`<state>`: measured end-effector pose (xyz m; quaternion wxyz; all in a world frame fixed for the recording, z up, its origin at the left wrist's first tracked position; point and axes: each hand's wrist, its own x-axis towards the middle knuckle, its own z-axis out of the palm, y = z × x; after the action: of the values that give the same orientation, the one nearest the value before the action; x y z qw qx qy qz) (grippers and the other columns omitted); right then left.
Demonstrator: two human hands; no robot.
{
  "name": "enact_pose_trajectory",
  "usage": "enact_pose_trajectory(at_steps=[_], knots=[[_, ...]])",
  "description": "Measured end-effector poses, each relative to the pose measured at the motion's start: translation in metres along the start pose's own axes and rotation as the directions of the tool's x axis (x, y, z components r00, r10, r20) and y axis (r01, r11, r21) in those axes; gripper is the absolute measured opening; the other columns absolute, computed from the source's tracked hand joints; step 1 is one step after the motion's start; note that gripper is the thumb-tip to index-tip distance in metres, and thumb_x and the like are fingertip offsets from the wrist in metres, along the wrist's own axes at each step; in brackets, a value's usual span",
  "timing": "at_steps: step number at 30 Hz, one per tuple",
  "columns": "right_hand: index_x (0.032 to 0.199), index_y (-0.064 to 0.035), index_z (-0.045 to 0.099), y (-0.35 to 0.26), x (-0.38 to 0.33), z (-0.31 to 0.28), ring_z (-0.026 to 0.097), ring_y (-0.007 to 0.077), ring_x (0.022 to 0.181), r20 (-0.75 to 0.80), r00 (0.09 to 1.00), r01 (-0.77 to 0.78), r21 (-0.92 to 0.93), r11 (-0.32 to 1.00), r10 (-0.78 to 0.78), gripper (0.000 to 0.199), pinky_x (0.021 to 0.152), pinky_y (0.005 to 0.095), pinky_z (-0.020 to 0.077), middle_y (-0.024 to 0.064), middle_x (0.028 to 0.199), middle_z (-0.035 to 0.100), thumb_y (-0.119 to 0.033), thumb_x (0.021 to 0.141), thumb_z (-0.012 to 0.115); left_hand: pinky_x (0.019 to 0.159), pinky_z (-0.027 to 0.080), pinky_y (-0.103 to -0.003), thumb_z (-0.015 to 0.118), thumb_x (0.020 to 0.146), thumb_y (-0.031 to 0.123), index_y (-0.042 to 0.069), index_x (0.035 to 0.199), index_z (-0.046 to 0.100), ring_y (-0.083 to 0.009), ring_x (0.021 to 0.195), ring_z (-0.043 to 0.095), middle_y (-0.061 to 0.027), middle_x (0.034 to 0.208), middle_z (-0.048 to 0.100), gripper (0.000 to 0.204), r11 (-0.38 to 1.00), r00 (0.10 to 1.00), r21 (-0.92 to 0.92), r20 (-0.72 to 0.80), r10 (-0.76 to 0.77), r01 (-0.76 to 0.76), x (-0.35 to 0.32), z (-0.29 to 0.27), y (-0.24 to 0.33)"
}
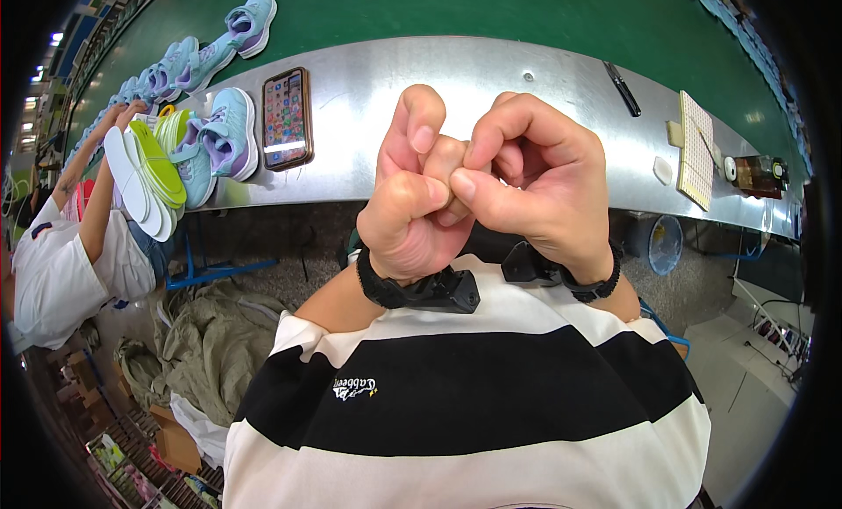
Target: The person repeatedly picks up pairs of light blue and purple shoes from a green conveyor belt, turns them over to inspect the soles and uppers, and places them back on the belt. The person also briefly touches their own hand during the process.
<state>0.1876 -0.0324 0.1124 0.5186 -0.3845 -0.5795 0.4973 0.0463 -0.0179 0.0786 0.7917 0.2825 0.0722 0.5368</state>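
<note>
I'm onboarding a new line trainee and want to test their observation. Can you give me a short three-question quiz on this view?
1. True or false: the left hand and right hand are pressed together in front of the chest.
2. What lies on the metal bench just right of the pale blue shoes? A) a smartphone B) a mug C) scissors
3. Fill in: each wrist carries a black ____.

Key:
1. True; the fingers touch, and no held object is visible.
2. A, the smartphone, screen lit.
3. Strap: a black wrist strap with a small device.
</note>
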Motion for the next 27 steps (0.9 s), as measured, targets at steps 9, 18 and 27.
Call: enact_pose_trajectory(at_steps=[9,18,27], knots=[[0.096,-0.0034,0.062,0.02,0.006,0.0,0.047,0.0075,0.079,0.016,0.993,0.11,0.224,0.968,-0.116,0.024,0.075,0.0242,0.0401,-0.0022,0.085,0.054,-0.011,0.077,0.074,0.053,0.032,-0.026,0.041,0.085,0.017,0.013,0.111,0.044,-0.0101,0.044,0.028,0.0049,0.049,0.028,0.026,0.923,0.988,-0.37,0.143,-0.056,0.106,0.01,0.0,0.004],[0.099,-0.0045,0.059,0.018,0.003,0.003,0.048,0.0088,0.082,-0.02,0.987,0.163,0.194,0.967,-0.162,0.028,0.078,0.0257,0.0404,-0.0018,0.088,0.054,-0.013,0.077,0.075,0.045,0.025,-0.025,0.04,0.085,0.012,0.016,0.113,0.046,-0.0094,0.044,0.027,0.0049,0.049,0.026,0.028,0.926,0.975,-0.348,0.207,-0.074,0.144,0.01,0.001,0.006],[0.099,-0.0039,0.055,0.01,0.003,0.004,0.05,0.0116,0.089,-0.013,0.997,0.077,0.028,0.997,-0.077,0.023,0.084,0.0275,0.0398,0.0033,0.096,0.055,-0.01,0.083,0.069,0.045,0.025,-0.026,0.037,0.089,0.011,0.017,0.108,0.043,-0.01,0.043,0.027,0.0046,0.049,0.027,0.021,0.981,0.996,-0.189,0.088,-0.034,0.05,0.007,0.004,0.005]])
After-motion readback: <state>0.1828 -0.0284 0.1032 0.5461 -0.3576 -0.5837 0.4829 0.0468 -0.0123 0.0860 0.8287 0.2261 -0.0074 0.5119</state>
